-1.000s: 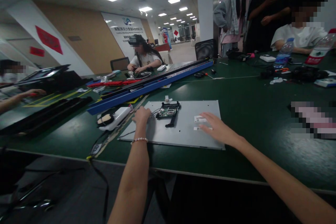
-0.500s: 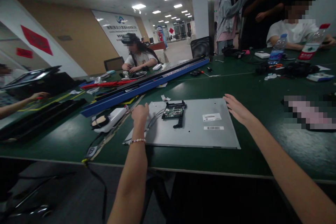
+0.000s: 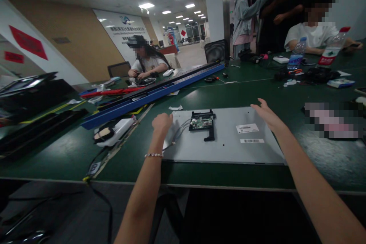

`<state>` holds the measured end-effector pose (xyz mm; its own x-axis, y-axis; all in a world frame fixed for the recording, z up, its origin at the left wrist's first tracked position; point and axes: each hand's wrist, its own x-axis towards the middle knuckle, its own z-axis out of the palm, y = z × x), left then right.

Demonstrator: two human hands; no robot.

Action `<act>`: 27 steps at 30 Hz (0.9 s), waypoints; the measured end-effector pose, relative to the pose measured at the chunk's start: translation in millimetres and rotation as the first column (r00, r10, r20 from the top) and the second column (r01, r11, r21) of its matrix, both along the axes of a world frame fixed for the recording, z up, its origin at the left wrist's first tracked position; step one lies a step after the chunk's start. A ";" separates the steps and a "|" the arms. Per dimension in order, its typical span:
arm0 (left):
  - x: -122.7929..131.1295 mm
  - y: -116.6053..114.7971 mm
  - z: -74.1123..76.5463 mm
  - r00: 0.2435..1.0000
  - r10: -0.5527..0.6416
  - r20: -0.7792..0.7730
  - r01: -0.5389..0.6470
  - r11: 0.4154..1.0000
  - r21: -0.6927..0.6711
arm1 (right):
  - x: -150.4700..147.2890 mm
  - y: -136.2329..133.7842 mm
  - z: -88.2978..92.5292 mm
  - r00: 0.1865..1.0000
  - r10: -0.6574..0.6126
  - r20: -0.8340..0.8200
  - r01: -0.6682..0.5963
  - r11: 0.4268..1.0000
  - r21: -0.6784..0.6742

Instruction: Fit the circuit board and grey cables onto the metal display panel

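Curled, though whether it pinches I cannot tell, the left hand (image 3: 162, 125) meets the left edge of the panel (image 3: 225, 133) on the table (image 3: 217, 177), the right hand (image 3: 267, 115) spread opposite; edge-only handling best spares board (image 3: 203, 122) and wires (image 3: 176, 134).

On the head feed I log 1 grey panel (image 3: 231, 152) on the green table (image 3: 197, 98). The left hand (image 3: 162, 124) is curled at the panel's left edge; the right hand (image 3: 268, 116), extended, at its right. On the panel: 1 circuit board (image 3: 201, 122), 2 labels (image 3: 247, 128); beyond it, 1 blue rail (image 3: 154, 95).
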<state>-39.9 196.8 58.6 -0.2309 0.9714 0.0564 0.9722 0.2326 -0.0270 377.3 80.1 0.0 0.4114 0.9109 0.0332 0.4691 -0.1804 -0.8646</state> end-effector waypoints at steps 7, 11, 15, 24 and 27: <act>6.7 -0.6 -0.2 0.999 -0.046 -0.012 0.046 0.998 -0.040 | 3.8 -4.4 11.5 0.980 -0.122 -0.157 0.102 0.986 -0.130; 12.8 -3.4 1.4 0.995 -0.095 -0.013 0.094 0.993 -0.067 | 9.8 -4.2 10.8 0.982 -0.137 -0.132 0.116 0.981 -0.154; 18.8 -6.0 3.1 0.988 -0.152 -0.026 0.149 0.983 -0.103 | 17.2 -2.4 5.7 0.985 -0.165 -0.044 0.157 0.977 -0.147; 27.6 -10.4 5.5 0.944 -0.326 -0.054 0.309 0.929 -0.204 | 19.3 -8.7 0.5 0.949 -0.172 0.265 0.234 0.947 -0.222; 31.2 -9.8 1.9 0.925 -0.371 -0.085 0.347 0.914 -0.209 | 21.3 -10.7 0.9 0.939 -0.161 0.304 0.242 0.938 -0.248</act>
<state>-8.8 186.9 60.5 0.1327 0.9828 -0.1282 0.9758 -0.1522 -0.1572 398.7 69.4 1.0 0.5982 0.7982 -0.0706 0.6087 -0.5100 -0.6078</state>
